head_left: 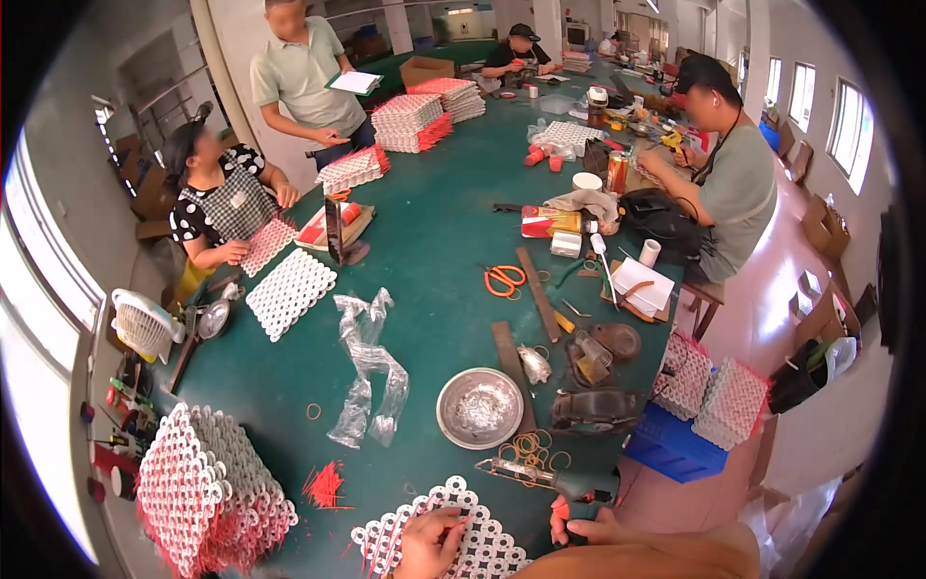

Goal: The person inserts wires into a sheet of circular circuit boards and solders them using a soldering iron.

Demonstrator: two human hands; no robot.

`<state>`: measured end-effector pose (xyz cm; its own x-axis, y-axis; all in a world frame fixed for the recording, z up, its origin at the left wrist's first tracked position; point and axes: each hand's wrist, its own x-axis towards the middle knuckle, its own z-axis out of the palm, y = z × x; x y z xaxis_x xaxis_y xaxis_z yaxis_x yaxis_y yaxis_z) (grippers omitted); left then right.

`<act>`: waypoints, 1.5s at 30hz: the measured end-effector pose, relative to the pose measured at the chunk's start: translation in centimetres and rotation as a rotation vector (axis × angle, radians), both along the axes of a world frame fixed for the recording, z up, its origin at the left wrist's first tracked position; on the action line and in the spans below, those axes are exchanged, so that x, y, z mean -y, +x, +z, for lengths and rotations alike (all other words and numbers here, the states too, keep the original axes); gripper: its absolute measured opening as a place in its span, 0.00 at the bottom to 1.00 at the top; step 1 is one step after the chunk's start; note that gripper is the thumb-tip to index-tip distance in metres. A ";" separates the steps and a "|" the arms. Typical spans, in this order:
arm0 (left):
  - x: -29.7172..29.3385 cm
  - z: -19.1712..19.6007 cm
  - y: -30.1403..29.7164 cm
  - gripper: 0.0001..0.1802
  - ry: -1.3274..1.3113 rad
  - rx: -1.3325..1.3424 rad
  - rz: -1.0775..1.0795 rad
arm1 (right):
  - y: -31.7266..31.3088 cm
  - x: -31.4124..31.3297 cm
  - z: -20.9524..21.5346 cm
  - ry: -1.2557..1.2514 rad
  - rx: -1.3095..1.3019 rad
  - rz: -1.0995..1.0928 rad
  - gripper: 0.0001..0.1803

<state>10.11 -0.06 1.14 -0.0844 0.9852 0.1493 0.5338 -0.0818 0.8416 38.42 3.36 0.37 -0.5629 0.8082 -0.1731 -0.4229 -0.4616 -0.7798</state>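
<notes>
At the lower edge lies a white panel (470, 501) of joined round discs with dark centres, with thin red wires along its left side. My left hand (431, 543) rests over this panel, thumb and forefinger pinched on what looks like a thin red wire. To the right, my right hand (584, 526) is closed at the grip of a dark green soldering-gun-like tool (586, 483), whose long metal front reaches left beyond the panel. Part of that grip is hidden by the fingers. A loose bunch of red wires (328, 484) lies left of the panel.
Stacked white-and-red panels (212, 487) stand at the lower left. Ahead are a metal bowl (480, 408), rubber bands (529, 450), a tape dispenser (595, 411) and clear plastic wrap (367, 367). Orange-handled scissors (503, 281) lie farther off. Several people are around the green table (424, 241).
</notes>
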 end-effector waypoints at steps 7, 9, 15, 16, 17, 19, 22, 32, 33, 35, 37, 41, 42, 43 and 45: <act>-0.3 0.4 0.2 0.03 0.019 0.016 -0.003 | 0.4 -0.6 -0.8 0.016 -0.010 0.062 0.24; -0.2 0.2 0.1 0.03 -0.021 0.049 0.005 | 0.3 -0.7 -0.7 0.033 -0.006 0.097 0.24; -0.3 0.3 0.3 0.03 0.058 0.017 -0.003 | 0.1 -0.8 2.3 0.003 0.031 0.114 0.24; -0.3 0.4 0.4 0.03 0.076 0.016 -0.003 | 0.1 -0.6 2.3 -0.022 0.043 0.107 0.24; -0.2 0.4 0.4 0.03 0.075 0.016 -0.003 | 0.2 -0.4 2.3 -0.046 0.056 0.101 0.24; -0.2 0.2 0.5 0.03 0.101 -0.016 -0.004 | 0.4 -0.1 1.8 -0.047 0.057 0.097 0.24; 0.1 0.3 0.8 0.03 0.034 0.030 0.010 | 0.6 -0.2 2.6 -0.074 0.089 0.104 0.25; -0.9 -0.4 -1.1 0.06 0.201 -0.152 -0.069 | 0.4 -1.5 2.4 -0.041 0.158 0.217 0.26; -0.9 -0.7 -1.1 0.06 0.226 -0.106 -0.040 | 0.4 -1.4 2.7 -0.065 0.172 0.191 0.26; -0.7 -0.9 -1.1 0.06 0.260 -0.060 -0.001 | 0.4 -1.4 3.1 -0.055 0.193 0.206 0.26; -0.4 -1.0 -1.0 0.07 0.254 0.113 0.094 | 0.4 -1.3 2.9 -0.047 0.212 0.216 0.26; -0.2 -0.5 -1.2 0.06 0.233 0.162 0.126 | 0.0 -1.1 3.6 -0.013 0.172 0.161 0.23; -0.1 -0.8 -1.2 0.06 0.234 0.161 0.128 | -0.1 -1.1 4.0 0.002 0.174 0.143 0.24; -0.1 -1.3 -1.3 0.06 0.206 0.216 0.140 | -0.1 -1.1 3.9 0.002 0.175 0.145 0.24; -0.1 -1.5 -1.4 0.06 0.180 0.270 0.149 | -0.1 -1.1 3.6 -0.043 0.164 0.127 0.24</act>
<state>8.72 0.02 -0.34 -0.2852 0.9191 0.2719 0.3114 -0.1794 0.9332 38.33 4.42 3.93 -0.6212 0.7225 -0.3034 -0.2287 -0.5375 -0.8117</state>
